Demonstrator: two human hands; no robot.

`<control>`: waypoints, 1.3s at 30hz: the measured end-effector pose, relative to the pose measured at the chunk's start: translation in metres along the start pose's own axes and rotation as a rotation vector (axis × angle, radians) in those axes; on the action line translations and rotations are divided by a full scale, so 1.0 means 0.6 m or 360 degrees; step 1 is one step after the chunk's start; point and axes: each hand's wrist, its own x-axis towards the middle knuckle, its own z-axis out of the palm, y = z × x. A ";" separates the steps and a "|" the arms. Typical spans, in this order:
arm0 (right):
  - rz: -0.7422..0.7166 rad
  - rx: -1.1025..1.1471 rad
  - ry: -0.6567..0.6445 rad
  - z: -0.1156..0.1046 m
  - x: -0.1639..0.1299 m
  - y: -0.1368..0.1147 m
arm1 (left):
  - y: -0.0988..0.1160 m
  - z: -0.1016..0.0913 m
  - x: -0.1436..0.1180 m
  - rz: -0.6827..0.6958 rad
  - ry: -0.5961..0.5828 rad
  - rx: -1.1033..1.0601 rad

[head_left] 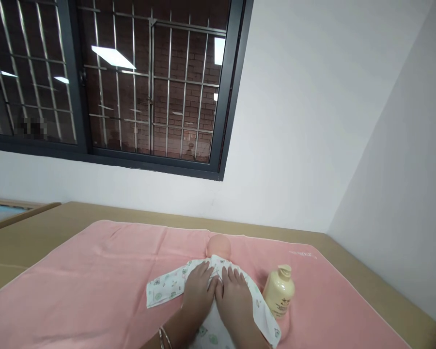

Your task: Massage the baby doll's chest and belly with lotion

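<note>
A baby doll (219, 246) lies on its back on a pink mat, its round head toward the wall. It is dressed in a white long-sleeved baby shirt (167, 287) with small green and brown prints, the sleeves spread to both sides. My left hand (199, 291) rests flat on the left of the shirt's chest, fingers extended. On the right of the chest lies my right hand (234, 295), also flat, the two thumbs close together at the middle. Beside the right sleeve stands a pale yellow pump bottle (279, 292). The doll's lower body is out of view.
The pink mat (105, 271) covers much of a tan surface (80, 211) set against white walls. A dark-framed window (152, 160) with metal bars is above it. At the far left edge is a wooden-edged frame (25, 213) with something light blue inside.
</note>
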 end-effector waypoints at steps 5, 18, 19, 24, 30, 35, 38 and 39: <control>0.0040 -0.0047 -0.0045 -0.017 0.027 0.011 | 0.003 0.002 0.008 -0.0126 -0.0036 0.0083; -0.0116 0.0253 0.0158 0.014 -0.015 0.041 | 0.015 -0.017 0.006 -0.0095 -0.0011 -0.0070; -0.0067 0.0244 0.0124 0.009 -0.007 0.041 | 0.015 -0.017 0.008 -0.0131 -0.0026 -0.0028; 0.0018 0.0252 -0.0024 -0.002 0.034 0.026 | 0.009 -0.016 0.018 -0.0045 -0.0080 0.0020; -0.0126 0.0405 0.0116 0.017 -0.007 0.031 | 0.017 -0.023 0.004 -0.0004 -0.0030 -0.0059; 0.0017 0.0353 0.0037 0.011 0.004 0.039 | 0.019 -0.018 0.002 -0.0087 -0.0126 0.0005; -0.0005 0.0318 -0.0047 0.002 0.025 0.032 | 0.014 -0.019 0.008 0.0044 -0.0140 -0.0041; -0.0036 0.0324 -0.0051 0.001 0.027 0.030 | 0.013 -0.020 0.009 0.0088 -0.0119 -0.0066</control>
